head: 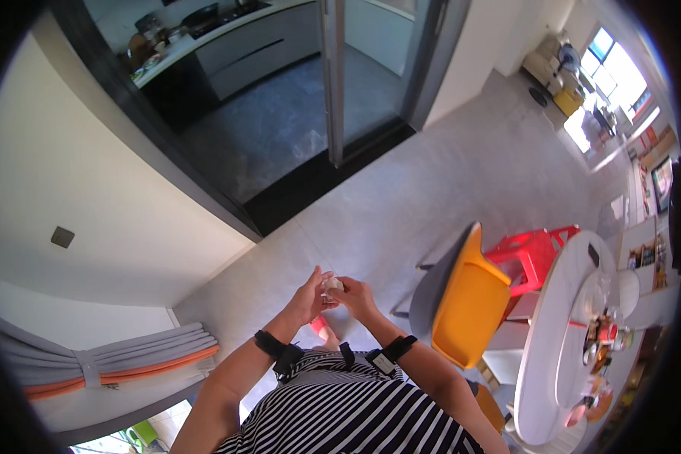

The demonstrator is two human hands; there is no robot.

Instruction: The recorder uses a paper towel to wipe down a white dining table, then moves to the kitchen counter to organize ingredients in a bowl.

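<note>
In front of my waist, a small whitish object [333,285] sits between my two hands, and its kind is too small to tell. My right hand [356,297] pinches it from the right with thumb and fingers. From the left, my left hand [311,296] cups it, thumb raised and fingers curled beneath. Part of the object is hidden behind my fingers. Black straps with small devices circle both wrists.
An orange chair [470,306] and red plastic stools [525,255] stand right, beside a round table [536,363] bearing jars and dishes. Ahead, a dark-framed glass sliding door [333,85] borders a kitchen. A tied grey and orange curtain [147,363] hangs left by a pale wall [108,187].
</note>
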